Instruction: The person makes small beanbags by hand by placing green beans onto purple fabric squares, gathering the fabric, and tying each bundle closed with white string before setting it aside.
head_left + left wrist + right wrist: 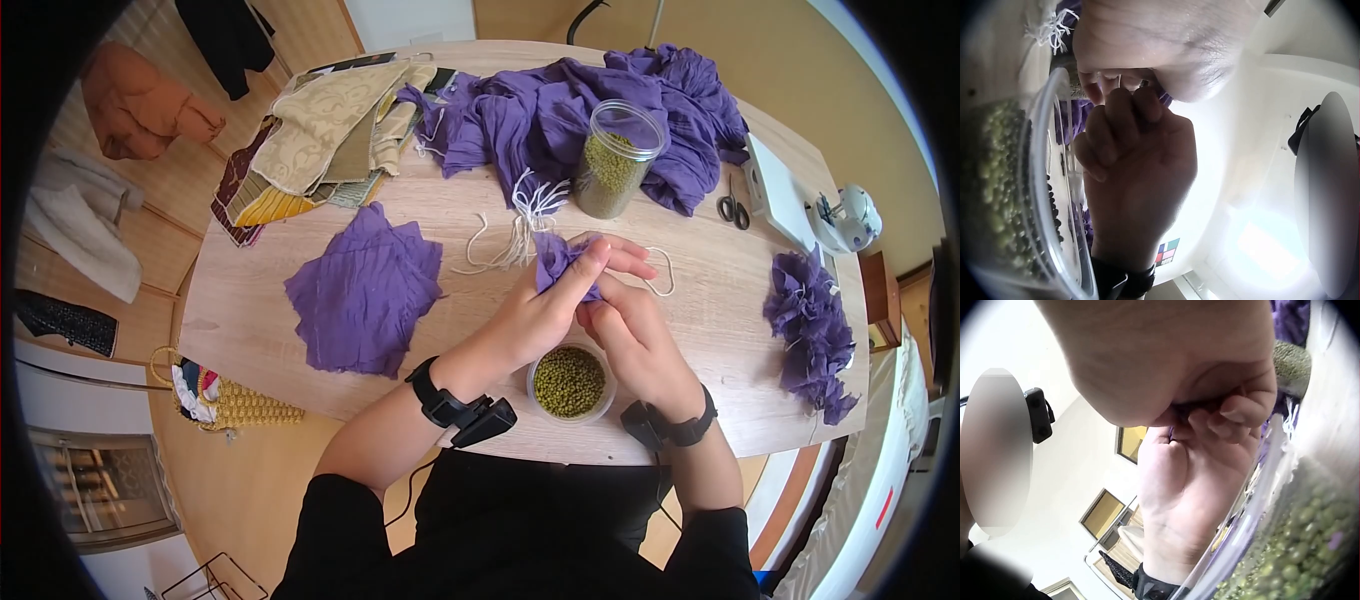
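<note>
In the head view, a small gathered purple cloth (553, 262) is gripped between both hands above the table. My left hand (540, 318) pinches it, thumb raised along its side. My right hand (638, 330) curls its fingers round the lower part, against the left. Both wrist views show the left hand (1160, 47) (1194, 478) and the right hand (1141, 165) (1166, 356) meeting, the cloth mostly hidden between them. Just below the hands stands an open tub of green beans (569, 382), its rim close in both wrist views. White strings (528, 225) lie behind the hands.
Flat purple pieces (365, 290) lie left, patterned fabrics (320, 125) behind them. A tall bean jar (612, 165) stands before a purple heap (690, 100). Black scissors (733, 208), a small white machine (850, 218) and ruffled purple cloth (808, 330) are on the right.
</note>
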`<action>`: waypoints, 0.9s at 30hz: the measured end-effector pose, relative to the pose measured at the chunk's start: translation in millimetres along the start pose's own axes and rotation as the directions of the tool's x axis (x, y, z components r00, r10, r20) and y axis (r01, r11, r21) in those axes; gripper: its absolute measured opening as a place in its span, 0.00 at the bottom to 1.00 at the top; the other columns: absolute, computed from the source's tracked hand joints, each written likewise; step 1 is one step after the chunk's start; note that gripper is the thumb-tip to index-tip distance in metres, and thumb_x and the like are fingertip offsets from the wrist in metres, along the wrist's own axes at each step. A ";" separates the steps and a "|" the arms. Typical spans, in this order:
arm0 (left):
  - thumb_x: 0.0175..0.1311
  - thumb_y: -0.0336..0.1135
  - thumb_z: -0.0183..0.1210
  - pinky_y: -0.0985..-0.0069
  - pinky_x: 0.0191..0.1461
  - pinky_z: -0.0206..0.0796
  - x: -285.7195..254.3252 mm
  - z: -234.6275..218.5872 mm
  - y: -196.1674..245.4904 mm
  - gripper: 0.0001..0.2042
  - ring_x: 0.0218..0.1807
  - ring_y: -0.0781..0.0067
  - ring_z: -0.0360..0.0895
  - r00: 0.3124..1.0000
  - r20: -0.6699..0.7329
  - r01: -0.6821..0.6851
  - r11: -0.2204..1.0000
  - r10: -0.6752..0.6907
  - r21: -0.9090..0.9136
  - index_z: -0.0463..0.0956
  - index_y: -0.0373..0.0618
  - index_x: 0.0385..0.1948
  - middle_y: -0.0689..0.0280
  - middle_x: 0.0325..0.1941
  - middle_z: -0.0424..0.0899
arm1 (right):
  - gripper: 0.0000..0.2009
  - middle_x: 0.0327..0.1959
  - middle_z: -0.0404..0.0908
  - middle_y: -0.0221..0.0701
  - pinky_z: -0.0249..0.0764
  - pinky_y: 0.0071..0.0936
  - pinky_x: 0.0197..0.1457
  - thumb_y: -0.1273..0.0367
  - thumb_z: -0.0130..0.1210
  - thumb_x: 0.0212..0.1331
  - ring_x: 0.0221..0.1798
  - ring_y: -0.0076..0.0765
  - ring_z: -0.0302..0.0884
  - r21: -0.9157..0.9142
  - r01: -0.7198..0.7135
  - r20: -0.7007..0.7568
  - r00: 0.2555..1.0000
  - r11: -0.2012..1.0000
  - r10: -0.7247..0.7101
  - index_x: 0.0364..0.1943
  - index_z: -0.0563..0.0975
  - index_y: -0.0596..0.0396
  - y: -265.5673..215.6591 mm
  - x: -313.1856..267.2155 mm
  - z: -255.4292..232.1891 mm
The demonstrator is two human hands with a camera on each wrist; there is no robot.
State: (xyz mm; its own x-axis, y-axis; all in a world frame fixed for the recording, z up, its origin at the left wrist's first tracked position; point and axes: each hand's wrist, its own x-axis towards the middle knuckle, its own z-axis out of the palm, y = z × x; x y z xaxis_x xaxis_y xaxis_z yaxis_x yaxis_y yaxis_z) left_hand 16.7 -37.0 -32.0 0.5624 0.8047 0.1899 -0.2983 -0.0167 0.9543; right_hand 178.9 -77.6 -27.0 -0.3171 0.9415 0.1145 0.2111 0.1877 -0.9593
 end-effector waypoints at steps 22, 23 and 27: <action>0.86 0.53 0.46 0.72 0.60 0.77 -0.5 0.3 -6.7 0.25 0.57 0.71 0.83 0.996 0.000 -0.087 0.996 0.087 -0.021 0.79 0.39 0.60 0.61 0.60 0.86 | 0.09 0.39 0.82 0.24 0.75 0.21 0.47 0.74 0.50 0.77 0.43 0.16 0.76 0.376 -0.122 0.075 0.992 0.919 0.101 0.50 0.81 0.65 -6.0 2.4 0.5; 0.86 0.53 0.46 0.72 0.60 0.77 -1.5 0.8 -6.5 0.25 0.57 0.71 0.83 0.996 0.000 -0.088 0.996 0.088 -0.022 0.79 0.39 0.60 0.61 0.60 0.86 | 0.10 0.39 0.82 0.24 0.75 0.20 0.48 0.75 0.50 0.78 0.44 0.16 0.76 0.380 -0.116 0.070 0.993 0.918 0.097 0.50 0.81 0.65 -2.6 2.5 -0.3; 0.87 0.53 0.43 0.73 0.59 0.76 -4.7 2.0 1.5 0.26 0.58 0.72 0.82 0.999 0.029 0.026 1.000 -0.025 -0.012 0.78 0.38 0.62 0.60 0.63 0.84 | 0.10 0.38 0.83 0.25 0.75 0.21 0.48 0.75 0.49 0.76 0.43 0.17 0.76 0.384 -0.083 0.042 0.996 0.920 0.072 0.47 0.82 0.66 1.9 2.5 -2.8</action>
State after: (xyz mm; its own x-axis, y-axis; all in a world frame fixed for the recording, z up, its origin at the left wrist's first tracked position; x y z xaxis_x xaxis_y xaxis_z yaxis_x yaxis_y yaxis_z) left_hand 15.0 -42.0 -31.0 0.5921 0.7873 0.1721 -0.2926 0.0110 0.9562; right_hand 181.1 -74.1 -27.8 -0.3396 0.9400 0.0338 -0.1342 -0.0128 -0.9909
